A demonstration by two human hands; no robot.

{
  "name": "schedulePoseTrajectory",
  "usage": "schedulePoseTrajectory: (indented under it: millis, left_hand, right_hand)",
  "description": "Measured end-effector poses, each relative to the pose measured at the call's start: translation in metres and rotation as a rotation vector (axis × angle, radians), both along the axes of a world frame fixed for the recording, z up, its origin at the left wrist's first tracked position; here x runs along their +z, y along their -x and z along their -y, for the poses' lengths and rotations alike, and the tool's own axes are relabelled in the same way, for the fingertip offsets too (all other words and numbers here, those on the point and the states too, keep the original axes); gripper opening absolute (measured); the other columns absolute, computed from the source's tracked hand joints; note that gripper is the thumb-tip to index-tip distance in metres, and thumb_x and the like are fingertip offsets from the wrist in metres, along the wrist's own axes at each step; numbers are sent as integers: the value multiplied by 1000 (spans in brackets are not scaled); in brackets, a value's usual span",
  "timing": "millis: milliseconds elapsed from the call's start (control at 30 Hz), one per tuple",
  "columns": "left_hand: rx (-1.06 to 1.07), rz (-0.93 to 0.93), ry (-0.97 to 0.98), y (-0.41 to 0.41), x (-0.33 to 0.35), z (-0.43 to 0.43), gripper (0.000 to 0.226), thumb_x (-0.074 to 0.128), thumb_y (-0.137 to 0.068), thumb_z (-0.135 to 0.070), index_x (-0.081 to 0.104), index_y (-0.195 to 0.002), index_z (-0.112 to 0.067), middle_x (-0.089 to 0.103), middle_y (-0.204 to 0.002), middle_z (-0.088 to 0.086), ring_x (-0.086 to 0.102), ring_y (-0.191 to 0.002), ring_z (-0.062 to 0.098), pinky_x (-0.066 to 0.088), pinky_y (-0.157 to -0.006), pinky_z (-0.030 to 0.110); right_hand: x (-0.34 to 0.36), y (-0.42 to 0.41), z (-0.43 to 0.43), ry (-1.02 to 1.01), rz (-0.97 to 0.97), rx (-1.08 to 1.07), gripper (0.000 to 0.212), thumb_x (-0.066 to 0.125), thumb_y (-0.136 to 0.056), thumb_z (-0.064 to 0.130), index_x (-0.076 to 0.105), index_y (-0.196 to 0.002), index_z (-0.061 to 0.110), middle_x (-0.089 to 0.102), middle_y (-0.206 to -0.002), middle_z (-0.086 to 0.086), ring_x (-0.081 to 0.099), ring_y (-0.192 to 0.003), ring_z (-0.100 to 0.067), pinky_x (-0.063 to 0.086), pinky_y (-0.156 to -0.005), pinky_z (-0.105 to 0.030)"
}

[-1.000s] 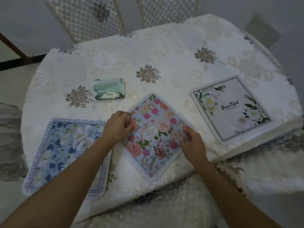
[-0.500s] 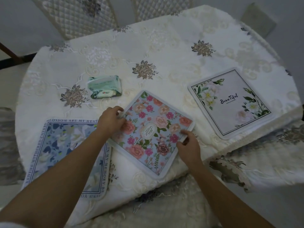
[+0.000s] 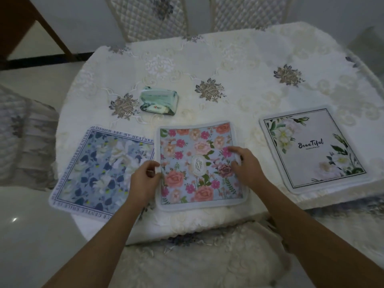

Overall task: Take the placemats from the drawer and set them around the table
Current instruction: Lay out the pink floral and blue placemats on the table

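Note:
Three placemats lie along the near edge of the round table [image 3: 239,55]. A blue floral one [image 3: 97,167] is on the left, a pink floral one [image 3: 197,161] in the middle, and a white one printed "Beautiful" [image 3: 311,148] on the right. My left hand [image 3: 144,181] pinches the pink mat's left edge with curled fingers, partly over the blue mat's right side. My right hand [image 3: 246,166] holds the pink mat's right edge, fingers reaching onto its surface. The pink mat lies flat and square to the table edge.
A green pack of tissues [image 3: 159,100] sits behind the mats, left of centre. Two quilted chair backs [image 3: 149,15] [image 3: 247,11] stand at the far side. A covered chair seat [image 3: 197,262] is right below me and another chair [image 3: 25,138] at the left.
The pink floral mat has been turned from a diamond angle to square with the table edge. My hands turned with it and now sit at its left and right edges.

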State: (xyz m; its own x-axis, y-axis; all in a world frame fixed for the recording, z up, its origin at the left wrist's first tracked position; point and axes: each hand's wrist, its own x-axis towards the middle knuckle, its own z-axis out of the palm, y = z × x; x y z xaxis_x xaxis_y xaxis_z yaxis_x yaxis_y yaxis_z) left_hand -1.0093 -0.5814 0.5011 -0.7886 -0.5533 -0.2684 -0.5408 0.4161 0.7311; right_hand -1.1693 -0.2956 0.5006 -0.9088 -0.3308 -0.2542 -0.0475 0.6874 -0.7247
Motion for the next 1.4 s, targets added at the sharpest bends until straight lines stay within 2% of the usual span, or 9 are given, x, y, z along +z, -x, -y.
schedulePoseTrajectory:
  millis: [67,200,300,600,800,933,1067,1267,1400]
  left_hand:
    - [26,12,-2,-25,-11,-13,24,71,-89,-11,64,-109,-23,63,-86,2,61,-73,12,52,-63,18]
    - [51,-15,46,-37,-18,-23,30,71,-89,-9,65,-116,-20,62,-93,-4,58,-82,4,42,-71,7]
    - [103,-13,58,-33,-17,-22,29,69,-90,-8,65,-118,-16,64,-96,1,60,-82,11,49,-79,24]
    - [35,-8,225,-39,-17,-4,28,65,-91,-7,65,-118,-13,63,-96,2,60,-82,17,52,-78,32]
    - [21,11,256,-43,-12,14,26,65,-91,-7,66,-116,-12,61,-103,2,54,-84,13,42,-78,25]
    - [57,-12,183,-41,-10,8,25,65,-90,-6,67,-114,-15,62,-100,0,56,-84,13,42,-76,22]
    - [54,-26,118,-42,-14,-8,26,68,-89,-4,68,-111,-17,60,-87,-7,57,-77,4,40,-68,9]
    - [63,-57,87,-39,-17,-18,26,67,-90,-4,67,-112,-18,61,-91,-5,59,-81,4,50,-74,22]
    - [50,-67,68,-38,-20,-24,29,67,-90,-5,67,-116,-17,62,-91,-5,60,-82,5,53,-77,27]
  right_hand:
    - [-13,-13,-12,-101,-14,62,46,59,-90,7,55,-134,19,52,-122,-9,56,-111,-24,42,-91,-24]
    - [-19,-30,-26,-123,-40,64,49,57,-88,3,54,-135,18,48,-123,-10,53,-112,-25,40,-89,-23]
    - [-19,-37,-27,-116,-29,78,50,59,-88,5,53,-135,19,47,-126,-8,51,-116,-23,40,-93,-25]
    - [-21,-42,-11,-88,-35,132,51,58,-89,2,51,-137,16,44,-132,-6,47,-119,-18,37,-97,-23]
    - [-26,-39,11,-98,-60,137,55,61,-84,2,54,-136,18,48,-125,-6,49,-118,-24,44,-102,-42]
    - [-25,-40,4,-90,-52,118,52,60,-87,5,53,-136,21,47,-126,-4,51,-110,-18,47,-98,-35]
    - [-22,-42,-13,-111,-70,95,49,60,-88,5,54,-135,19,46,-130,-4,47,-108,-11,39,-94,-24]
    - [-25,-40,-26,-135,-90,72,48,62,-89,9,55,-134,21,46,-127,-4,50,-119,-20,46,-102,-35]
    - [-24,-38,-32,-146,-97,47,47,60,-89,8,56,-134,22,47,-121,-4,54,-111,-21,51,-93,-36]
